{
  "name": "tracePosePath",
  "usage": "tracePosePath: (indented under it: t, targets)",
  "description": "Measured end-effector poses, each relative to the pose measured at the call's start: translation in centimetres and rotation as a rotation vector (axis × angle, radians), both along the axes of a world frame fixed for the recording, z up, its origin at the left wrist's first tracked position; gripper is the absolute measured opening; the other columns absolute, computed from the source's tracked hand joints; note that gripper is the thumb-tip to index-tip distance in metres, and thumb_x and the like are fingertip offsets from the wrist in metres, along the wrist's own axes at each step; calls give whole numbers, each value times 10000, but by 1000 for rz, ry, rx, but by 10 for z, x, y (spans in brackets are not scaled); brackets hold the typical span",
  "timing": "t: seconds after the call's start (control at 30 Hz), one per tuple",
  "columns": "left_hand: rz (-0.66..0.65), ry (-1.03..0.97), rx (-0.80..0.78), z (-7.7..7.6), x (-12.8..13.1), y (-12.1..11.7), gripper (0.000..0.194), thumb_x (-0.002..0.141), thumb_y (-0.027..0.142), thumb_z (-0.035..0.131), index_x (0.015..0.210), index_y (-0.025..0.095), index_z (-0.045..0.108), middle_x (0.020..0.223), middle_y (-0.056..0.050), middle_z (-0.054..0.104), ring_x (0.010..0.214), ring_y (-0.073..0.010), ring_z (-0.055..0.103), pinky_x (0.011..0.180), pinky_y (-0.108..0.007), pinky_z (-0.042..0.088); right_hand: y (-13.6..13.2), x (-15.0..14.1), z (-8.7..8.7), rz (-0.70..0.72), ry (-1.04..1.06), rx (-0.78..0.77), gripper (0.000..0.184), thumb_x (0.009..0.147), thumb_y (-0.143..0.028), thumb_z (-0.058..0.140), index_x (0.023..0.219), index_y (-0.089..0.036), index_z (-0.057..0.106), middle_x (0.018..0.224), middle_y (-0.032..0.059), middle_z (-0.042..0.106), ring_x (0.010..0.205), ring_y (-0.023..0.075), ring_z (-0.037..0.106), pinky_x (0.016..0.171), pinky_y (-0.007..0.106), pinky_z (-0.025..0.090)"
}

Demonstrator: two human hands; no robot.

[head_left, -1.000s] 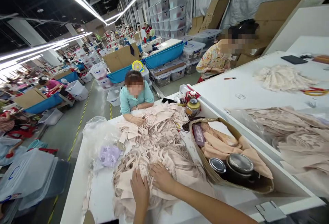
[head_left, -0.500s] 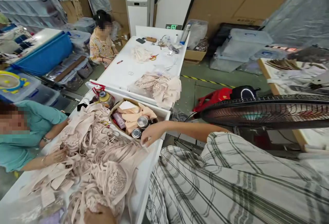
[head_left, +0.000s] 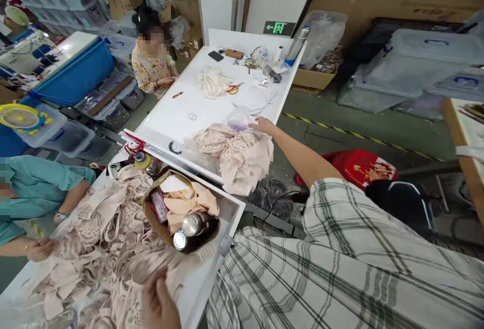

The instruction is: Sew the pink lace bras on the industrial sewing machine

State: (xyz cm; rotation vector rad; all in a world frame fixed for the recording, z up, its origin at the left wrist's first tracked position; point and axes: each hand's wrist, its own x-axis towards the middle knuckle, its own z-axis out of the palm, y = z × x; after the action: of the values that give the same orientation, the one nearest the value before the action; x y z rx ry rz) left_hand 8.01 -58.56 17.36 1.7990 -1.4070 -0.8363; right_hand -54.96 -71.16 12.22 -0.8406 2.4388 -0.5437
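My right hand (head_left: 263,125) reaches out over the far white table (head_left: 196,107). Its fingers are stretched and rest on the top of a heap of beige lace garments (head_left: 234,152), right beside a clear plastic bag (head_left: 239,116); it holds nothing. At the bottom edge my left hand (head_left: 159,303) lies flat and open on the big pile of beige straps and lace pieces (head_left: 109,248) on the near table. My checked sleeve (head_left: 340,268) fills the lower right.
A woven basket (head_left: 151,220) holds metal tins (head_left: 192,224) and beige pieces. A co-worker in teal (head_left: 34,193) handles pieces at the left. A person in a floral top (head_left: 151,69) sits at the far table, with scissors (head_left: 233,88) and a phone (head_left: 215,56) nearby. A red stool (head_left: 359,170) stands by the aisle.
My right hand left the basket's edge and stretched out to the lace heap on the far table. My view turned right and down; my left hand stayed on the near pile.
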Motion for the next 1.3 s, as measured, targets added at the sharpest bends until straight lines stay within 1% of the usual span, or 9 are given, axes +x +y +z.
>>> tracePosePath:
  t: [0.13, 0.23, 0.4, 0.5, 0.63, 0.83, 0.97, 1.17, 1.3]
  targets:
    - [-362, 271, 113, -20, -121, -29, 414, 886, 524, 612, 1156, 210, 618, 1146, -116, 721, 1061, -276, 713, 976, -452, 577, -6, -26, -45, -75, -98, 86, 897, 820, -570, 673, 1480, -28, 399, 1510, 319, 432, 1367, 417, 474, 1076, 488, 425]
    - [-592, 293, 267, -27, -180, -48, 460, 927, 429, 576, 1312, 184, 518, 1328, -169, 636, 1187, -251, 662, 1024, -416, 542, -11, -32, -69, -92, -155, 103, 1028, 780, -624, 698, 1536, -42, 315, 1527, 316, 409, 1379, 410, 464, 1088, 480, 424]
    - [-487, 92, 424, -44, -243, -88, 552, 944, 316, 544, 1438, 119, 398, 1553, -219, 437, 1442, -261, 449, 1154, -377, 414, -19, -39, -87, -108, -205, 105, 1250, 731, -695, 715, 1587, -3, 122, 1504, 353, 417, 1317, 394, 520, 1020, 468, 471]
    - [-420, 30, 457, -59, -275, -116, 606, 970, 411, 516, 1468, 100, 365, 1556, -235, 433, 1424, -271, 466, 1127, -359, 427, -24, -36, -86, -45, -185, 50, 1030, 790, -601, 707, 1517, 17, 317, 1418, 326, 532, 1233, 356, 579, 992, 423, 475]
    - [-351, -86, 493, -72, -305, -139, 696, 941, 519, 533, 1431, 41, 407, 1452, -295, 517, 1379, -353, 492, 1103, -430, 425, -21, -14, -78, 134, -100, -101, 510, 929, -414, 538, 1370, -160, 561, 1371, 120, 641, 1222, 264, 592, 1029, 339, 436]
    - [-326, -207, 343, -75, -340, -142, 760, 878, 336, 658, 1507, 56, 336, 1632, -291, 233, 1549, -400, 153, 1227, -486, 199, 4, 26, -68, 352, -13, -143, 507, 936, -472, 491, 1350, -199, 595, 1367, 113, 648, 1234, 324, 586, 1027, 401, 435]
    - [-295, -203, 420, -85, -355, -158, 717, 907, 451, 644, 1408, -19, 440, 1469, -349, 447, 1427, -412, 406, 1122, -471, 380, 9, 37, -68, 387, -2, -86, 544, 951, -533, 435, 1350, -190, 573, 1381, 134, 634, 1218, 344, 598, 965, 402, 461]
    - [-304, -175, 653, -107, -359, -187, 398, 969, 447, 595, 1233, 150, 618, 1217, -102, 654, 1059, -229, 658, 921, -446, 564, 7, 48, -69, 354, 11, 72, 738, 847, -652, 556, 1403, -178, 454, 1313, 171, 657, 1066, 353, 655, 739, 345, 462]
    - [-320, -175, 632, -106, -359, -189, 372, 958, 403, 624, 1227, 146, 620, 1221, -104, 648, 1067, -228, 652, 917, -443, 567, 9, 64, -59, 428, 29, 95, 507, 864, -571, 544, 1205, -196, 563, 1091, 131, 723, 941, 328, 659, 651, 306, 382]
